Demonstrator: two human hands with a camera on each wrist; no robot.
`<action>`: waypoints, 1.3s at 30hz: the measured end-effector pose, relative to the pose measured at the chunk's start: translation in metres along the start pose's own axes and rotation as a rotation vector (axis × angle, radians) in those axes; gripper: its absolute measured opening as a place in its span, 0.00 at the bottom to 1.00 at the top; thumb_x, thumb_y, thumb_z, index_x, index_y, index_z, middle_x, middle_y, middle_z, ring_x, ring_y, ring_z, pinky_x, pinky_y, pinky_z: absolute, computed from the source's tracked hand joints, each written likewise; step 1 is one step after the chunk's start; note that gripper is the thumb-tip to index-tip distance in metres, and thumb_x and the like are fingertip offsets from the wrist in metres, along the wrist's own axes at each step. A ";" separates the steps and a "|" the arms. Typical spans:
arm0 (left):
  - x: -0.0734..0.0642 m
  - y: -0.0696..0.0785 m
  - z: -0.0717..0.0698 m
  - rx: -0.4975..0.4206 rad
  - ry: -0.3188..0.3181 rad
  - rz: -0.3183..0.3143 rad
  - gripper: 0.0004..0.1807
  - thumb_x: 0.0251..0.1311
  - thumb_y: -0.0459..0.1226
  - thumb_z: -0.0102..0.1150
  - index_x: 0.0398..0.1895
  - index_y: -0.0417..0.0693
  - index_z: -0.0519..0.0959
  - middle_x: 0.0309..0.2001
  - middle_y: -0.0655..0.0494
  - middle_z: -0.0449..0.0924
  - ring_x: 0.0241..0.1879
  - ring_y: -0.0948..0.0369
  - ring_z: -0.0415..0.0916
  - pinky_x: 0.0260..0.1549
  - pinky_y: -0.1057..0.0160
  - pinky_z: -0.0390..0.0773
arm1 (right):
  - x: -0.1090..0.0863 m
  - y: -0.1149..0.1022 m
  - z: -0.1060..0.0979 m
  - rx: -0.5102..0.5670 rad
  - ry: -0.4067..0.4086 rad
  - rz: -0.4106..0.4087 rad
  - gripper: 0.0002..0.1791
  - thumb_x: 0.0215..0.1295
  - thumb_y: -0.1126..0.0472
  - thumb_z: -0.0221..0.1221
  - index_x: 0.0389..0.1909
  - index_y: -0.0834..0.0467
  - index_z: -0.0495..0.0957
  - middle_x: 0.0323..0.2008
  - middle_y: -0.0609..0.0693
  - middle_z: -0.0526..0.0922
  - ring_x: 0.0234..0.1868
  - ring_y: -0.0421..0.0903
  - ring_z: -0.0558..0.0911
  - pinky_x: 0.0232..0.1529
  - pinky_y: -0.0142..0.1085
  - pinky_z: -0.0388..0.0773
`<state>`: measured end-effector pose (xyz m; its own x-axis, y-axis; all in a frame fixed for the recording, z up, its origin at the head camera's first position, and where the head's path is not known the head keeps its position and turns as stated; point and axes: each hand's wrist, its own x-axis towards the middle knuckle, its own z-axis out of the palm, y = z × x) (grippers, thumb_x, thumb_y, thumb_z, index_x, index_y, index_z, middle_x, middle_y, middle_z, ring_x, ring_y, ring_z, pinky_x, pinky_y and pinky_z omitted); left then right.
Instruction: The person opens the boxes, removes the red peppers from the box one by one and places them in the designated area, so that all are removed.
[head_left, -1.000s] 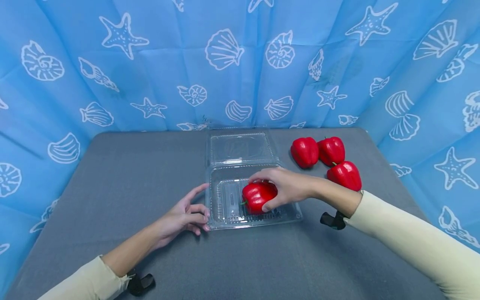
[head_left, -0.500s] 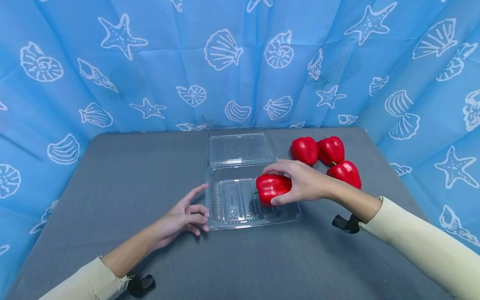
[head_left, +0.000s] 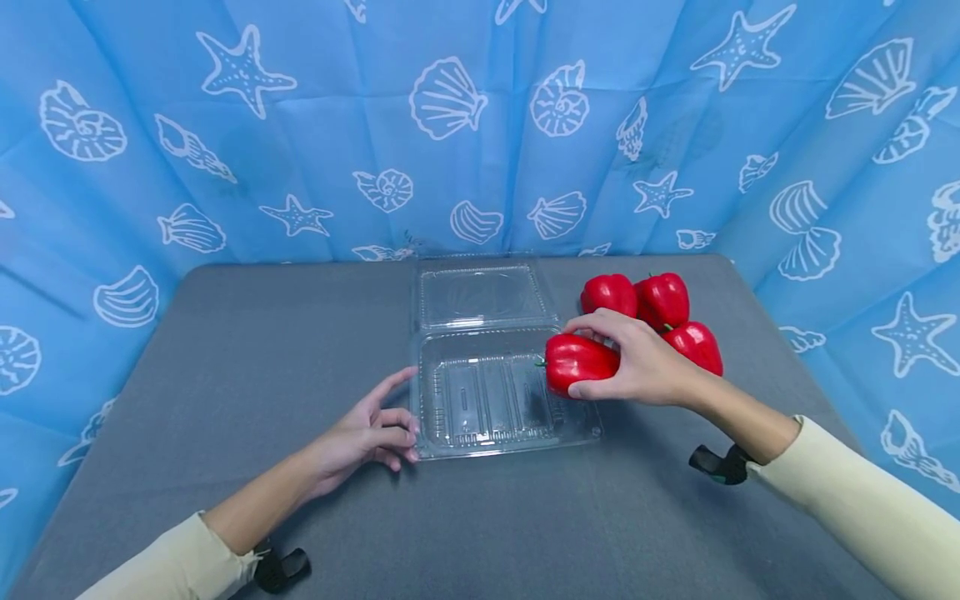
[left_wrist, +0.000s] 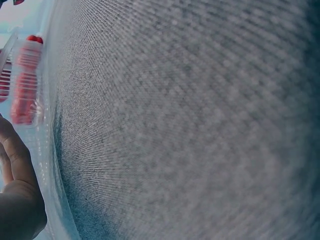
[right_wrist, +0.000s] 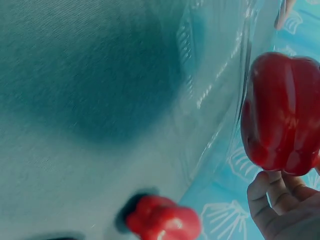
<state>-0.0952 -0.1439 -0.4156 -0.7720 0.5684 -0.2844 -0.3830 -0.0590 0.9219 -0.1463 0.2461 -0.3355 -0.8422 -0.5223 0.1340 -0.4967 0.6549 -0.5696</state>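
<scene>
A red bell pepper (head_left: pixel 579 365) with a short green stem is gripped by my right hand (head_left: pixel 637 360), thumb on the near side and fingers on the far side. It hangs over the right edge of a clear plastic clamshell container (head_left: pixel 491 400), whose lid (head_left: pixel 480 297) lies back, away from me. My left hand (head_left: pixel 371 429) touches the container's left side with loosely bent fingers. In the right wrist view the held pepper (right_wrist: pixel 282 115) sits above the fingertips (right_wrist: pixel 260 187). Only part of the left hand (left_wrist: pixel 20 185) shows in the left wrist view.
Three more red bell peppers stand at the back right: one at the left (head_left: pixel 609 293), one behind (head_left: pixel 663 300), one nearer me (head_left: pixel 696 346), partly behind the right hand. A grey cloth (head_left: pixel 300 333) covers the table. A blue shell-patterned curtain (head_left: pixel 300 125) hangs behind.
My right hand has lifted the bell pepper from inside the container and carried it to the right, over the container's right edge. The left hand has stayed in place.
</scene>
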 end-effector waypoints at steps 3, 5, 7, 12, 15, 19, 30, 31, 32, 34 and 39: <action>0.000 0.000 0.000 -0.001 -0.001 0.002 0.53 0.58 0.27 0.62 0.80 0.66 0.42 0.38 0.52 0.79 0.32 0.56 0.83 0.30 0.62 0.82 | -0.004 0.006 -0.006 0.002 0.054 0.032 0.43 0.35 0.52 0.81 0.58 0.51 0.74 0.51 0.46 0.78 0.49 0.46 0.77 0.39 0.42 0.82; 0.001 -0.001 0.000 -0.002 -0.001 0.001 0.53 0.58 0.27 0.61 0.80 0.66 0.42 0.38 0.52 0.79 0.32 0.56 0.83 0.30 0.62 0.82 | -0.007 0.010 -0.010 -0.005 0.088 0.057 0.43 0.35 0.53 0.80 0.58 0.52 0.74 0.51 0.47 0.77 0.49 0.47 0.76 0.38 0.43 0.82; 0.001 -0.001 0.000 -0.001 -0.001 -0.001 0.53 0.59 0.27 0.61 0.80 0.66 0.42 0.38 0.53 0.78 0.32 0.56 0.82 0.30 0.62 0.82 | -0.010 0.013 -0.014 -0.012 0.118 0.080 0.43 0.35 0.54 0.81 0.58 0.53 0.74 0.52 0.49 0.77 0.50 0.49 0.76 0.38 0.44 0.82; 0.002 -0.002 0.000 0.003 0.002 -0.007 0.53 0.59 0.27 0.61 0.79 0.66 0.42 0.38 0.53 0.78 0.33 0.55 0.83 0.30 0.61 0.82 | -0.018 0.022 -0.022 -0.032 0.177 0.110 0.42 0.38 0.56 0.80 0.59 0.56 0.73 0.53 0.52 0.76 0.51 0.51 0.75 0.38 0.42 0.80; 0.002 -0.002 0.000 0.003 0.004 -0.006 0.53 0.59 0.27 0.61 0.79 0.66 0.42 0.38 0.53 0.78 0.33 0.56 0.83 0.30 0.62 0.82 | -0.023 0.030 -0.023 -0.043 0.218 0.125 0.41 0.39 0.56 0.79 0.59 0.57 0.74 0.52 0.54 0.77 0.50 0.52 0.76 0.38 0.36 0.79; 0.002 -0.001 0.001 0.001 0.006 -0.008 0.53 0.59 0.27 0.61 0.79 0.66 0.42 0.38 0.53 0.78 0.33 0.56 0.83 0.30 0.62 0.82 | -0.028 0.039 -0.024 -0.046 0.259 0.173 0.39 0.42 0.56 0.78 0.58 0.57 0.74 0.52 0.54 0.77 0.47 0.52 0.77 0.37 0.33 0.78; 0.002 -0.002 0.001 0.007 0.008 -0.013 0.53 0.59 0.27 0.61 0.80 0.66 0.42 0.38 0.52 0.78 0.33 0.55 0.83 0.31 0.61 0.82 | -0.041 0.047 -0.020 -0.045 0.258 0.275 0.37 0.49 0.53 0.75 0.58 0.60 0.70 0.50 0.58 0.77 0.45 0.55 0.76 0.34 0.34 0.77; 0.002 -0.002 0.001 0.008 0.007 -0.012 0.53 0.59 0.27 0.61 0.80 0.66 0.42 0.38 0.52 0.78 0.33 0.55 0.83 0.31 0.61 0.82 | -0.042 0.048 -0.019 -0.047 0.251 0.291 0.37 0.50 0.52 0.74 0.58 0.60 0.70 0.50 0.58 0.77 0.45 0.56 0.76 0.34 0.35 0.77; 0.002 -0.002 0.001 0.008 0.007 -0.012 0.53 0.59 0.27 0.61 0.80 0.66 0.42 0.38 0.52 0.78 0.33 0.55 0.83 0.31 0.61 0.82 | -0.042 0.050 -0.018 -0.049 0.245 0.303 0.37 0.51 0.52 0.74 0.59 0.60 0.69 0.50 0.59 0.76 0.46 0.56 0.76 0.34 0.36 0.77; 0.001 -0.002 0.001 0.008 0.007 -0.011 0.53 0.59 0.27 0.61 0.80 0.66 0.42 0.39 0.52 0.78 0.33 0.55 0.83 0.31 0.61 0.82 | -0.044 0.052 -0.016 -0.055 0.232 0.320 0.38 0.52 0.51 0.73 0.60 0.61 0.68 0.51 0.60 0.76 0.47 0.58 0.76 0.35 0.38 0.77; 0.001 -0.002 0.001 0.010 0.006 -0.010 0.53 0.59 0.27 0.61 0.80 0.66 0.42 0.39 0.52 0.78 0.33 0.55 0.83 0.31 0.61 0.82 | -0.046 0.057 -0.011 -0.085 0.211 0.322 0.42 0.53 0.50 0.72 0.65 0.61 0.67 0.51 0.60 0.75 0.46 0.57 0.75 0.35 0.41 0.78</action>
<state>-0.0949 -0.1425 -0.4177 -0.7716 0.5637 -0.2948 -0.3851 -0.0450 0.9218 -0.1381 0.3140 -0.3652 -0.9779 -0.1650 0.1285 -0.2086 0.8142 -0.5418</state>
